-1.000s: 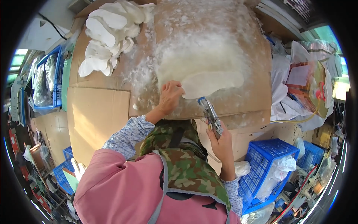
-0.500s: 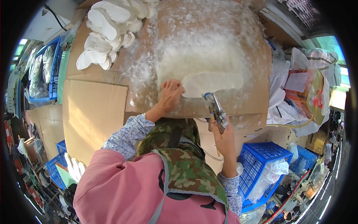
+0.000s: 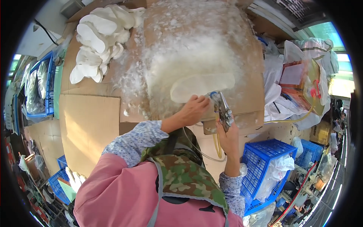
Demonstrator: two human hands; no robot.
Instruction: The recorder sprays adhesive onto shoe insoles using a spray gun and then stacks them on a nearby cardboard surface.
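The fingers of the right hand [image 3: 228,137] clamp a metal hand tool [image 3: 225,114] beside a white sole-shaped pad [image 3: 202,86] lying on the fluff-strewn bench [image 3: 247,103]; the left hand [image 3: 194,110] curls near the tool's tip, its fingers gripping or not, I cannot tell.

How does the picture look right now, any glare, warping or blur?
Head view: fisheye bending toward the black rim; head view: a bright light patch across the cardboard sheet at left; head view: bright glints on the metal gun-shaped tool in the right hand; head view: white fluff looks hazy, but whether that's blur or loose fibre I can't tell.
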